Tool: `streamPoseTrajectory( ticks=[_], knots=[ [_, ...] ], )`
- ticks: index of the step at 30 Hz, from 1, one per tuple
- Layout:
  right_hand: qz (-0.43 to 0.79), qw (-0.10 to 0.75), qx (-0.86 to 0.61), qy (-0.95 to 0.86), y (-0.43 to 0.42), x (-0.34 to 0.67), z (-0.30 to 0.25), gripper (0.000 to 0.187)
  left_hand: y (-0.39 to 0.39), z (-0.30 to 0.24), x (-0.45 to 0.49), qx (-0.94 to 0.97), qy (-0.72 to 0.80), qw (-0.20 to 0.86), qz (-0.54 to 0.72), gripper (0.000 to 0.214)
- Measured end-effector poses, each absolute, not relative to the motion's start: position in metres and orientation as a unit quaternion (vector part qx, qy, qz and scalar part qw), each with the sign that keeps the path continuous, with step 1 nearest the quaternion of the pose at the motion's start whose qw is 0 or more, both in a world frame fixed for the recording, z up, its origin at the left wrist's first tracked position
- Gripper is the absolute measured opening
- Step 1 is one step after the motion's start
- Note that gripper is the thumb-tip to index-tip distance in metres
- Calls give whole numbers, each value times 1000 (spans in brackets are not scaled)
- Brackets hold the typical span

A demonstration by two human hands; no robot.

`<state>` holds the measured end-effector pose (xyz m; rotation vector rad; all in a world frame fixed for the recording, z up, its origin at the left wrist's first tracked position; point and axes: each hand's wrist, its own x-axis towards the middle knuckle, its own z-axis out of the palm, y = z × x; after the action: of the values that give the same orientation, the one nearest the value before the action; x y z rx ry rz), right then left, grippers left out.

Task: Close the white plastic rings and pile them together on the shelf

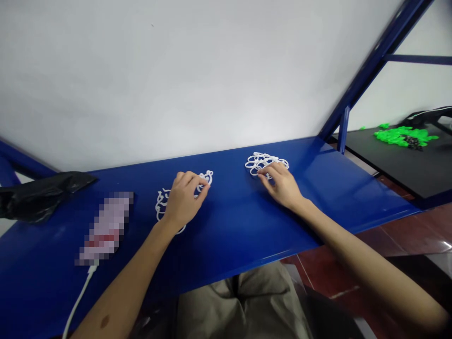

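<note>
Several thin white ring-shaped pieces, plastic by their look, lie in two loose groups on a blue tabletop (233,230). Over the left group (161,205) is my left hand (185,197), its thumb and index finger brought together beside a white piece with small loops (209,175). Whether anything sits between those fingertips is hidden. My right hand (280,184) reaches to the near side of the right heap (259,160). Its thumb and forefinger pinch at a white ring there, and the hand covers part of the heap.
A blurred-out flat object (108,226) with a white cable (79,296) lies left, near a black plastic bag (45,193). A white wall (197,75) rises behind. Blue frame bars (367,70) and a black table (384,162) with green pieces (399,135) stand right.
</note>
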<state>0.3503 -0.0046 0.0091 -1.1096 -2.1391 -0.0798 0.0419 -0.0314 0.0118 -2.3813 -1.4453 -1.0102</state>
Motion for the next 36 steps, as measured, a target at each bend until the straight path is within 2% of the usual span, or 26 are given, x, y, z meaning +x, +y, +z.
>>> streamPoseTrajectory(
  ticks=[7,11,16,21,25,30,34,36],
  knots=[
    [206,317,-384,-842,-8,260,12,20,-43,3,60,-848,-398,40,-349,9],
    [272,331,-416,-802,-8,245,4,12,-43,0,60,-846,-416,21,-332,9],
    [280,340,-419,-794,-9,259,-2,12,-42,-2,60,-817,-508,-10,-273,25],
    [224,330,-412,-819,-7,267,-3,17,-41,-2,60,-813,-544,-11,-205,7],
    [192,311,-419,-831,-7,272,-5,20,-40,1,57,-805,-564,22,-184,7],
    [192,332,-410,-827,-8,274,-1,21,-40,2,56,-792,-566,42,-223,7],
    [193,359,-371,-835,-11,273,3,21,-43,5,59,-804,-512,29,-301,22],
    [197,361,-346,-843,-12,273,4,22,-46,7,61,-819,-478,22,-316,20]
  ],
)
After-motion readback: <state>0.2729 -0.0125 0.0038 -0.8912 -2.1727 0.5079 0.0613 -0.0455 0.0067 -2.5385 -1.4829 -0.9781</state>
